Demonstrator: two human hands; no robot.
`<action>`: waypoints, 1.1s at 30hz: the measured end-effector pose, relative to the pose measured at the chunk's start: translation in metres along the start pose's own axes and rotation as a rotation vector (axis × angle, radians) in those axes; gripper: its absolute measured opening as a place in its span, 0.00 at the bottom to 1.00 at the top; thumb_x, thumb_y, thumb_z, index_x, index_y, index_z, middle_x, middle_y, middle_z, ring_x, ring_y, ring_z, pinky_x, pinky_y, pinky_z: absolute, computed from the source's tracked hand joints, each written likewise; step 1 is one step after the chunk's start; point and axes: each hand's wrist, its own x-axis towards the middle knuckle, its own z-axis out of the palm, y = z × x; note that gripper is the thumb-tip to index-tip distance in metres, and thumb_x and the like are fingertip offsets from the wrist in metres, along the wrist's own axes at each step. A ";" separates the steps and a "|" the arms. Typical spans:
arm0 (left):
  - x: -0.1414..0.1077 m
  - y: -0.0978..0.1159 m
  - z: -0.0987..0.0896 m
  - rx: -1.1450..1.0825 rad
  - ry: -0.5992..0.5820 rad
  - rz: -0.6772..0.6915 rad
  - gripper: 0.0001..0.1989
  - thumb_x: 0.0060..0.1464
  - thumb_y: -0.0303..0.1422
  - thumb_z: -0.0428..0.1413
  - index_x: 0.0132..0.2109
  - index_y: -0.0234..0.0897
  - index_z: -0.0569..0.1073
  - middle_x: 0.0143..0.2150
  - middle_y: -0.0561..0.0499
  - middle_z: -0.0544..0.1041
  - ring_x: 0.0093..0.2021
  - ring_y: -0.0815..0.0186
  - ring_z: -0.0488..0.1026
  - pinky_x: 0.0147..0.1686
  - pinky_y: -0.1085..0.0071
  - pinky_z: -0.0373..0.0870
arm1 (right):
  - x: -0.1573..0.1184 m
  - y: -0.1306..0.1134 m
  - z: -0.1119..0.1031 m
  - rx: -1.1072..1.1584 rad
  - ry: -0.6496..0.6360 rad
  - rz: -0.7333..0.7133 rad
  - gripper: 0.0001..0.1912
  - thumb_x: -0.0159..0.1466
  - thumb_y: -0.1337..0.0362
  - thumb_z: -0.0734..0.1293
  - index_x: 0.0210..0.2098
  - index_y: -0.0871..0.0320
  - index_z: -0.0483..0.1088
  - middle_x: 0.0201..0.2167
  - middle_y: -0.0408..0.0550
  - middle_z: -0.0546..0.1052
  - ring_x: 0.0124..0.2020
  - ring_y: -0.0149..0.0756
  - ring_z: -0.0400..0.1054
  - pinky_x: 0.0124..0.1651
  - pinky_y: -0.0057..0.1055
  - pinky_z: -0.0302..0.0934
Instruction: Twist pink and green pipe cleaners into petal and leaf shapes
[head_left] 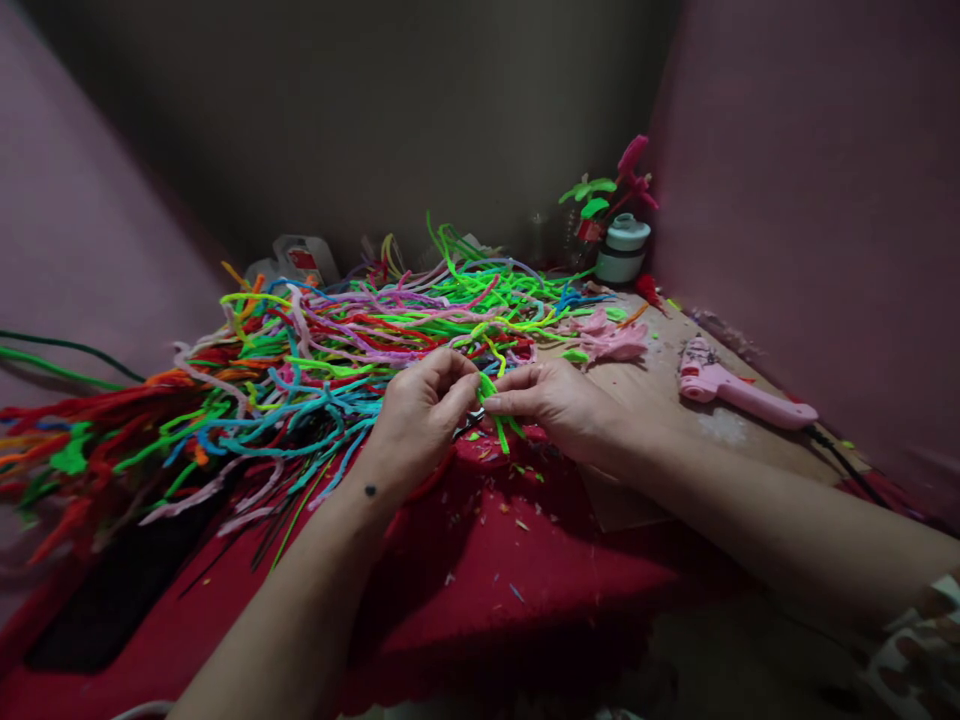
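Observation:
Bright green pipe cleaner pieces (504, 425) are pinched between my two hands near the front of the table. My left hand (429, 405) is closed, with thumb and forefinger together at the left side of the green pieces. From the right, my right hand (559, 405) grips them between thumb and fingers, and short green ends hang below. Just behind both hands spreads a big heap of loose pipe cleaners (337, 330) in many colours. A small metal tool (471, 424) lies partly hidden beneath my hands.
A pink glue gun (750, 395) with a black cord rests on a tan board (660, 375) at right. Behind it stand a white-lidded jar (624, 245) and green and pink fuzzy flowers (634, 175). Scraps dot the red cloth (480, 560). A dark flat object (112, 600) lies front left.

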 end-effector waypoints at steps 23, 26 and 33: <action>0.002 -0.005 0.001 -0.426 -0.033 -0.192 0.08 0.48 0.36 0.57 0.31 0.34 0.72 0.17 0.58 0.64 0.17 0.76 0.59 0.20 0.77 0.55 | -0.011 -0.015 0.011 -0.061 -0.053 0.076 0.14 0.59 0.70 0.62 0.17 0.62 0.66 0.12 0.39 0.65 0.14 0.21 0.55 0.20 0.23 0.50; 0.002 -0.004 -0.001 -0.482 -0.133 -0.199 0.09 0.47 0.36 0.58 0.32 0.33 0.74 0.17 0.57 0.65 0.18 0.75 0.61 0.20 0.77 0.56 | -0.010 -0.012 0.010 0.018 -0.096 0.066 0.14 0.58 0.68 0.63 0.17 0.62 0.66 0.12 0.39 0.66 0.14 0.22 0.56 0.21 0.24 0.52; -0.002 0.001 0.008 -0.086 0.240 -0.071 0.10 0.48 0.33 0.56 0.22 0.33 0.71 0.15 0.58 0.62 0.17 0.76 0.56 0.17 0.77 0.52 | -0.012 -0.004 0.016 0.064 -0.120 0.099 0.12 0.56 0.66 0.65 0.18 0.62 0.66 0.14 0.41 0.68 0.15 0.22 0.58 0.22 0.23 0.53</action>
